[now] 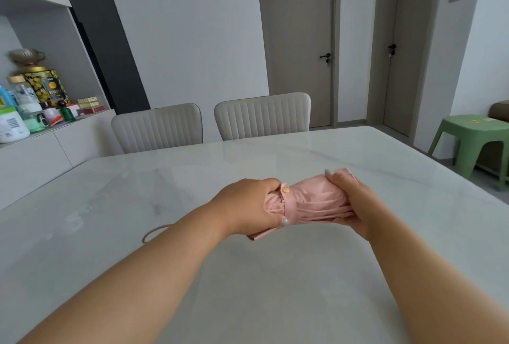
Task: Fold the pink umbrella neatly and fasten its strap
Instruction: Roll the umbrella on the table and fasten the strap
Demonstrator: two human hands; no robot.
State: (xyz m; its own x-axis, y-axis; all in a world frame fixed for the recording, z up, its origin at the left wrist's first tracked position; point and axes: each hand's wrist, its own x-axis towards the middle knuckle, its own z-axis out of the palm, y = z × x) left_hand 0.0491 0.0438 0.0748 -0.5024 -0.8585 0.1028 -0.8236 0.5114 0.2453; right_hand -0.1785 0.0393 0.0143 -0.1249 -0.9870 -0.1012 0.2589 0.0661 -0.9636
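A folded pink fabric umbrella point(314, 200) was held lengthwise between both hands, just above the glossy white marble-patterned worktop point(275, 275). The left hand point(245, 206) was wrapped around the umbrella's left end, its grip closed on the bundle beside a pink strap point(290, 207) that was passed around the folds and fastened with a round gold snap button point(286, 190). The right hand point(349, 203) was curled over the right end, its grip closed on the pleated fabric. A thin pink wrist loop point(154, 232) was seen lying on the worktop to the left of the left forearm. Two pale ribbed upholstered chairs point(261, 116) were drawn up at the far edge of the worktop. On a white sideboard point(41, 156) at the left, a cluster of bottles, jars and a yellow-patterned black tin point(48, 87) was kept; the contents of these containers could not be made out. A green plastic stool point(473, 137) was placed at the right.
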